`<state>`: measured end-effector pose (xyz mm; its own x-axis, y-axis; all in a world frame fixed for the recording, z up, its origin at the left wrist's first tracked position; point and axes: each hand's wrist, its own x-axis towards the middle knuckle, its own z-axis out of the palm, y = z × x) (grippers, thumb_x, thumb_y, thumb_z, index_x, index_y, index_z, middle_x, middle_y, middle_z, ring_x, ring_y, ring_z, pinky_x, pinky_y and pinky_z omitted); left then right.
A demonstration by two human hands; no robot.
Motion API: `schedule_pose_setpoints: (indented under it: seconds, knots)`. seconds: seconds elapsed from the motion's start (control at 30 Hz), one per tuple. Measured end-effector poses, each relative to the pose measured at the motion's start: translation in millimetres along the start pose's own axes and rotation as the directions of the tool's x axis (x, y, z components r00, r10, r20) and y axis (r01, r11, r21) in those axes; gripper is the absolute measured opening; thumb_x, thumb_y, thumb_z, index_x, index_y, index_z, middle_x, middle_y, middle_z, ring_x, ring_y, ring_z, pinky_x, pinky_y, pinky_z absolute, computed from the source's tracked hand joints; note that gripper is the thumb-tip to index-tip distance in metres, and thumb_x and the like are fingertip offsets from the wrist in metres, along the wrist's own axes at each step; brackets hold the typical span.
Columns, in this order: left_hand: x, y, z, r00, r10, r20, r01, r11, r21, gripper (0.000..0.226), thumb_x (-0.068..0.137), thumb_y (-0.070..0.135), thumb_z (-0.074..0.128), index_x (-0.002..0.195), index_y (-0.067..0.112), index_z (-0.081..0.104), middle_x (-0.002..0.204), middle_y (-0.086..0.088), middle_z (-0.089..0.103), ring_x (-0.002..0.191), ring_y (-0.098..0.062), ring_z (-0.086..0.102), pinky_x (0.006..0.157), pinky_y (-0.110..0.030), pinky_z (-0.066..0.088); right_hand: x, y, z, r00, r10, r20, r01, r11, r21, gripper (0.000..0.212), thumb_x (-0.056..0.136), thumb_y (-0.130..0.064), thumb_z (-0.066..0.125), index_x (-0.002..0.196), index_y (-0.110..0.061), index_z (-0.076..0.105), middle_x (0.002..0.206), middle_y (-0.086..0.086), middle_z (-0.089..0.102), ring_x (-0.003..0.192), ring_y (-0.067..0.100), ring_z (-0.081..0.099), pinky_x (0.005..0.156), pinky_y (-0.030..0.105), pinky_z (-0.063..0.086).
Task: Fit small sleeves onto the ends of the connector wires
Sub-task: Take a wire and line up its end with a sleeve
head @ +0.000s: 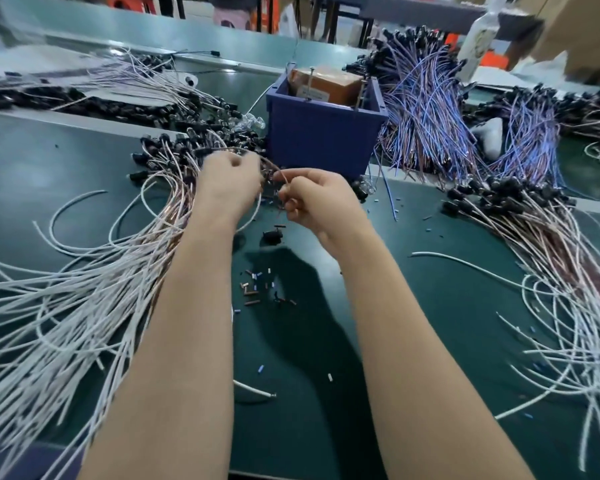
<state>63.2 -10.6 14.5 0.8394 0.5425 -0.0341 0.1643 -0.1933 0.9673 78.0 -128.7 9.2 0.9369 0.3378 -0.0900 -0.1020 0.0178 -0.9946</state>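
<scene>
Head view. My left grip [227, 183] and right grip [317, 202] meet above the dark green bench [413, 306], just in front of the blue plastic bin [323, 136]. A thin copper-coloured connector wire [280, 172] arcs between them. The right grip pinches its free end between thumb and forefinger. The left grip's fingers are curled round the same wire further back, though they are turned away from the camera. I cannot tell whether a sleeve is already on the tip.

The loose small brown and pale tubular sleeves [257, 292] lie scattered on the bench below my wrists, well apart from both grips.

Handling, as I judge it:
- The wire is light and springy and bends under almost no load, so I should hold it close behind the tip to keep it from buckling.
- The sleeves are tiny, weightless and likely to roll or flick away, so each is best taken by its sides with the fingertips.

Unfinished white-and-copper wires with black connectors [118, 271] fan out to my left. A similar heap [551, 254] lies to my right.

Writing: the tan box [321, 81] in the bin carries a pale label, too blurred to read. No brand is legible.
</scene>
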Motion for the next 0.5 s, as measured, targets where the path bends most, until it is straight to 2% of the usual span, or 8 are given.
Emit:
schedule_pose_setpoints:
  seconds: [0.07, 0.13, 0.17, 0.27, 0.33, 0.4, 0.43, 0.5]
  knots:
    - [-2.1, 2.5, 8.5, 0.992, -0.003, 0.125, -0.012, 0.993, 0.115, 0.041, 0.098, 0.033, 0.039, 0.074, 0.006, 0.06, 0.094, -0.019, 0.07, 0.094, -0.03, 0.066, 0.095, -0.044, 0.05, -5.2, -4.8, -10.8, 0.999, -0.01, 0.04, 0.012, 0.999, -0.05, 0.027, 0.085, 0.008, 0.041, 0.091, -0.006, 0.063, 0.065, 0.004, 0.057, 0.047, 0.008, 0.045, 0.049, 0.018, 0.041]
    - [-2.2, 6.7, 19.6, 0.989, 0.048, 0.139, -0.064, 0.992, 0.111, 0.042, 0.1, 0.031, 0.035, 0.081, 0.003, 0.059, 0.1, -0.022, 0.068, 0.098, -0.034, 0.065, 0.093, -0.043, 0.05, -11.3, -8.6, -18.8, 0.996, -0.004, 0.091, 0.018, 0.988, -0.152, 0.025, 0.084, 0.009, 0.041, 0.088, -0.006, 0.061, 0.066, 0.004, 0.058, 0.05, 0.012, 0.046, 0.048, 0.018, 0.043]
    - [-2.5, 9.1, 25.8, 0.988, 0.084, 0.133, -0.094, 0.993, 0.074, 0.038, 0.101, 0.027, 0.035, 0.08, 0.005, 0.058, 0.094, -0.018, 0.069, 0.091, -0.031, 0.067, 0.089, -0.041, 0.052, -14.1, -10.3, -22.5, 0.993, 0.008, 0.116, 0.015, 0.98, -0.196, 0.024, 0.084, 0.01, 0.041, 0.084, -0.007, 0.059, 0.067, 0.005, 0.058, 0.051, 0.013, 0.046, 0.048, 0.018, 0.044]
    - [-7.8, 15.4, 40.9, 0.972, 0.157, 0.177, -0.154, 0.988, -0.032, 0.033, 0.101, 0.016, 0.037, 0.074, 0.013, 0.055, 0.07, -0.003, 0.065, 0.054, -0.008, 0.062, 0.06, -0.023, 0.052, -18.5, -13.5, -35.3, 0.988, 0.065, 0.142, -0.027, 0.967, -0.252, 0.023, 0.087, 0.01, 0.043, 0.078, -0.007, 0.056, 0.069, 0.009, 0.059, 0.051, 0.015, 0.05, 0.051, 0.02, 0.05]
    - [-11.4, 20.1, 47.1, 0.948, 0.216, 0.234, -0.221, 0.975, -0.003, 0.03, 0.101, 0.014, 0.038, 0.077, 0.011, 0.057, 0.067, -0.001, 0.063, 0.05, -0.004, 0.058, 0.052, -0.016, 0.047, -17.9, -16.5, -46.9, 0.994, 0.078, 0.083, -0.056, 0.971, -0.234, 0.019, 0.089, 0.007, 0.045, 0.079, -0.004, 0.057, 0.068, 0.01, 0.058, 0.05, 0.014, 0.051, 0.052, 0.021, 0.05]
    - [-14.5, 26.0, 49.7, 0.911, 0.275, 0.306, -0.315, 0.945, 0.087, 0.027, 0.099, 0.015, 0.04, 0.082, 0.011, 0.06, 0.072, -0.001, 0.065, 0.063, -0.01, 0.061, 0.061, -0.02, 0.047, -14.1, -20.3, -60.9, 0.997, 0.059, -0.053, -0.067, 0.983, -0.173, 0.013, 0.091, 0.0, 0.049, 0.084, -0.002, 0.059, 0.063, 0.007, 0.051, 0.048, 0.012, 0.043, 0.046, 0.018, 0.042]
    - [-16.8, 28.7, 50.4, 0.886, 0.305, 0.348, -0.369, 0.919, 0.136, 0.026, 0.099, 0.015, 0.041, 0.082, 0.013, 0.061, 0.074, 0.0, 0.066, 0.069, -0.013, 0.063, 0.065, -0.022, 0.048, -11.5, -22.0, -68.3, 0.991, 0.05, -0.121, -0.066, 0.989, -0.129, 0.014, 0.094, -0.009, 0.051, 0.086, -0.003, 0.06, 0.061, 0.004, 0.047, 0.047, 0.01, 0.039, 0.044, 0.016, 0.036]
    - [-23.1, 32.8, 54.0, 0.827, 0.345, 0.444, -0.47, 0.858, 0.208, 0.025, 0.098, 0.017, 0.042, 0.082, 0.017, 0.061, 0.076, 0.003, 0.066, 0.073, -0.014, 0.062, 0.063, -0.022, 0.048, -6.7, -24.5, -81.3, 0.982, 0.044, -0.183, -0.056, 0.996, -0.063, 0.032, 0.096, -0.036, 0.052, 0.086, -0.008, 0.064, 0.057, -0.002, 0.045, 0.045, 0.008, 0.035, 0.043, 0.016, 0.028]
